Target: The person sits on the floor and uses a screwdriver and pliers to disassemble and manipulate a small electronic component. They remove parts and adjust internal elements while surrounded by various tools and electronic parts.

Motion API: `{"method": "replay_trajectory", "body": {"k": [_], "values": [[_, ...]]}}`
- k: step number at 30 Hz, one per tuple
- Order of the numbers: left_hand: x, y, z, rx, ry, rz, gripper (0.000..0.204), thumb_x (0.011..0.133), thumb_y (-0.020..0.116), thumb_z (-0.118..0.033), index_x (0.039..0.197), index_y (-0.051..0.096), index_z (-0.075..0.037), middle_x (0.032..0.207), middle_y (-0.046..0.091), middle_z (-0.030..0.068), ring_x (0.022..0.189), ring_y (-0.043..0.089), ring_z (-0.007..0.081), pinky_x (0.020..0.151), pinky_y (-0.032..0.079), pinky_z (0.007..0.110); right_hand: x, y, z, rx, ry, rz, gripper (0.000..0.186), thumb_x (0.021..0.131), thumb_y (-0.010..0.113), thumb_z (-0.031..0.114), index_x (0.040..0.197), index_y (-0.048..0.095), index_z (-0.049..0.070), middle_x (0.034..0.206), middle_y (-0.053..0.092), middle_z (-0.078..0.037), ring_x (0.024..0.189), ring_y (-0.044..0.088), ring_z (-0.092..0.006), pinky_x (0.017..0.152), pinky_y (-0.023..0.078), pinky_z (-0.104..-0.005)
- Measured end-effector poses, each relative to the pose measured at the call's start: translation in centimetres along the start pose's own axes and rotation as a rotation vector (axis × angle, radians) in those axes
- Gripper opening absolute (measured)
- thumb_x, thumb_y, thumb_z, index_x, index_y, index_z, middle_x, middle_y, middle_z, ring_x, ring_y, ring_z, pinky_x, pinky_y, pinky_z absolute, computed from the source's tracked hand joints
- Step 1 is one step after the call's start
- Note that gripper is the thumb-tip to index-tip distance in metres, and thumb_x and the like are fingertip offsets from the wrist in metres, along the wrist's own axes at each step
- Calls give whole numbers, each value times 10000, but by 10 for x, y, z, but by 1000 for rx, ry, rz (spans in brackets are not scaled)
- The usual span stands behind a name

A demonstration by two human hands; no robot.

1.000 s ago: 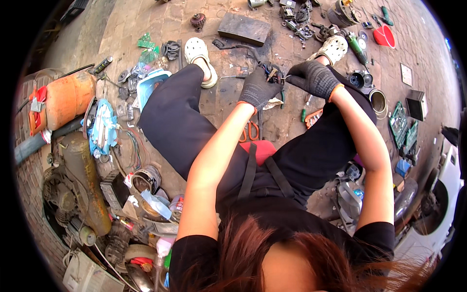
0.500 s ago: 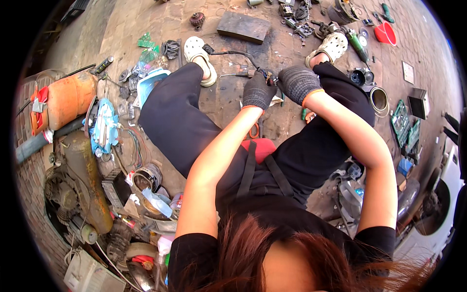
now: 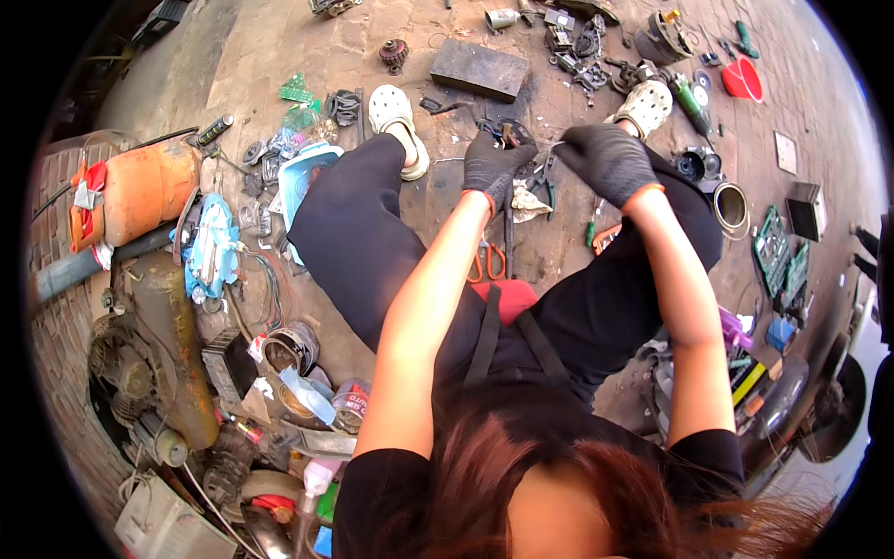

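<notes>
Between my knees, my left hand (image 3: 494, 166), in a dark grey knit glove, is closed around a small dark part with wires (image 3: 506, 134); its exact kind is unclear. To its right, my gloved right hand (image 3: 610, 166) has its fingers pinched together, pointing toward the part, a small gap away. Whatever may be in that pinch is too small to make out. A black cable (image 3: 445, 106) shows beyond my left hand. On the ground below the hands lie pliers with dark green handles (image 3: 550, 194), a crumpled pale cloth (image 3: 528, 203) and orange-handled scissors (image 3: 488, 265).
A dark metal block (image 3: 479, 69) and a copper-coloured rotor (image 3: 394, 56) lie ahead. Motor parts, a green angle grinder (image 3: 691, 101) and a red bucket (image 3: 741, 80) are at far right. An orange tank (image 3: 149, 191) stands left; a green tool case (image 3: 772, 244) lies right.
My hands have moved apart, the right one drawing away from the part. The black cable no longer stretches plainly from my left shoe to the hands. Pliers and cloth have come into fuller view.
</notes>
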State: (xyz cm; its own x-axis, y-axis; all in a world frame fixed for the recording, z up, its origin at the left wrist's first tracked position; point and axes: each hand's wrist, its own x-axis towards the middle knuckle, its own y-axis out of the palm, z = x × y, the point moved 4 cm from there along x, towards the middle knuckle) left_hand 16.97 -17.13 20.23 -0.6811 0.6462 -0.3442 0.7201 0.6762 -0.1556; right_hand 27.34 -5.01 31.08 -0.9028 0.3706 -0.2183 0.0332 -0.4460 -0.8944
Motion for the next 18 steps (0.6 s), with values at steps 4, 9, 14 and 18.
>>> {"method": "replay_trajectory", "body": {"k": [4,9,14,18], "values": [[-16,10,-34,-468,-72,164,260,699,755,-60,915,617,-19,828,647,53,707,617,135,661,517,264,-12,-21,-20,476,116,-210,397,797,677,371,963,669,11,837,678,-141,785,654,-212,739,499,-327],[-35,7,-58,-704,-41,343,350,789,634,48,1126,541,54,1019,631,137,889,647,211,789,549,307,12,4,-5,637,-9,-76,433,788,680,368,990,656,-14,847,669,-145,780,635,-174,736,491,-317],[-43,-1,-59,-651,-49,381,374,785,666,18,1137,541,36,1030,630,111,890,641,191,795,553,300,3,-7,6,570,-50,-107,416,791,668,338,1004,646,-18,823,661,-147,773,630,-167,728,492,-322],[-42,-3,-63,-608,25,369,374,783,676,14,1134,548,12,1020,630,97,880,639,178,786,553,288,-3,-9,12,697,-19,-127,395,812,646,319,1024,640,-14,808,661,-97,739,602,-139,701,486,-295]]}}
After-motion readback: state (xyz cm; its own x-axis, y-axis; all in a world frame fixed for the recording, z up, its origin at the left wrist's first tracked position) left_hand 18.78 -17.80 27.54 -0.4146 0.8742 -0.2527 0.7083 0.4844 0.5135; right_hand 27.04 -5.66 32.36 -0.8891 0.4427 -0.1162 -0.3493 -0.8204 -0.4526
